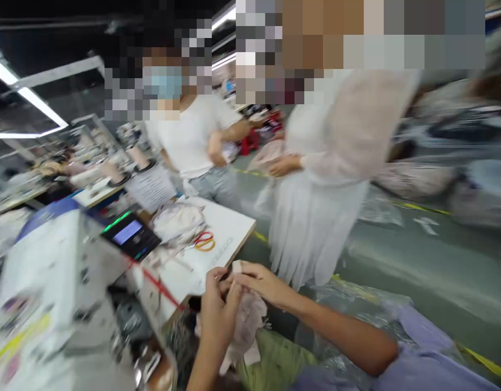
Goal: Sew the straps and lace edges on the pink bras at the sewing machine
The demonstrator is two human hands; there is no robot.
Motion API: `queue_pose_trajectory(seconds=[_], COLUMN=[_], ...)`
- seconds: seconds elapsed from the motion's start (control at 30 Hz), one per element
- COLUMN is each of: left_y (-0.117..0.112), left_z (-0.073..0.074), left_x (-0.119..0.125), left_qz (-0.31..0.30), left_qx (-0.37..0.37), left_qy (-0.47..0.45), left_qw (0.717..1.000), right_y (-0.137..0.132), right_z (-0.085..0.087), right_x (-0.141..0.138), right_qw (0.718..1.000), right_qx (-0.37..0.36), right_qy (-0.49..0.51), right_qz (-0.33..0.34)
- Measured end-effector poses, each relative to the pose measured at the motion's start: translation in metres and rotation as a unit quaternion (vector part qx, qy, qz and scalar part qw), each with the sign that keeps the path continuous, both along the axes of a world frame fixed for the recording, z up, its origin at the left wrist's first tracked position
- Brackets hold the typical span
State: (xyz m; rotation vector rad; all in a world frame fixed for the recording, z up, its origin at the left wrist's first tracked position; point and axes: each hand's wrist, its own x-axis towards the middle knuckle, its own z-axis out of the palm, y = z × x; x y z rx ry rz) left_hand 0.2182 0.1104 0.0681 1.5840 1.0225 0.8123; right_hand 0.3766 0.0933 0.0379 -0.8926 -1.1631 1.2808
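My left hand [215, 312] and my right hand [261, 282] meet just in front of me at the corner of a white work table [230, 225]. Both are pinched on a small pale pink piece of fabric [248, 320] that hangs below them. A bandage wraps one fingertip of my right hand. The picture is blurred by motion, so the fabric's shape is unclear.
A white sewing machine [42, 288] with a lit control panel [130, 234] stands at my left. Scissors with red and yellow handles [204, 241] and a pale fabric bundle [177, 220] lie on the table. Two people in white stand close behind it, on a grey floor with yellow lines.
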Motion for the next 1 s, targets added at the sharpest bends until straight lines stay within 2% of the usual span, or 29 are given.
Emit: queue_pose_trajectory(seconds=[0.07, 0.2, 0.27, 0.33, 0.43, 0.53, 0.63, 0.77, 0.87, 0.93, 1.0], left_y=[-0.039, -0.109, -0.132, -0.143, -0.145, -0.136, -0.127, -0.118, -0.116, -0.118, -0.121], left_z=[-0.006, -0.020, -0.025, -0.027, -0.032, -0.039, -0.048, -0.053, -0.055, -0.056, -0.057], left_x=[-0.024, -0.073, -0.095, -0.116, -0.146, -0.168, -0.180, -0.190, -0.197, -0.194, -0.181], left_qz=[0.031, 0.103, 0.178, 0.263, 0.331, 0.330, 0.314, 0.305, 0.300, 0.311, 0.353], left_qx=[0.006, -0.010, -0.006, 0.020, 0.049, 0.054, 0.057, 0.059, 0.082, 0.144, 0.240], left_qy=[0.034, 0.117, 0.133, 0.148, 0.189, 0.216, 0.191, 0.172, 0.196, 0.260, 0.344], left_qw=[0.999, 0.988, 0.975, 0.953, 0.923, 0.917, 0.928, 0.935, 0.930, 0.903, 0.836], right_y=[-0.018, -0.028, -0.025, -0.018, -0.002, 0.013, 0.021, 0.032, 0.043, 0.049, 0.054], right_z=[0.002, -0.002, -0.006, -0.010, -0.019, -0.031, -0.043, -0.048, -0.046, -0.043, -0.041], right_x=[-0.007, -0.043, -0.074, -0.109, -0.154, -0.178, -0.183, -0.184, -0.187, -0.189, -0.190], right_qw=[0.997, 0.983, 0.973, 0.967, 0.964, 0.969, 0.972, 0.967, 0.963, 0.954, 0.944], right_qx=[0.001, -0.054, -0.054, -0.041, -0.023, 0.011, 0.019, 0.000, 0.055, 0.117, 0.175], right_qy=[-0.077, -0.066, -0.068, -0.074, -0.095, -0.135, -0.155, -0.145, -0.177, -0.212, -0.227], right_qz=[0.018, 0.166, 0.216, 0.241, 0.248, 0.208, 0.175, 0.211, 0.195, 0.176, 0.165])
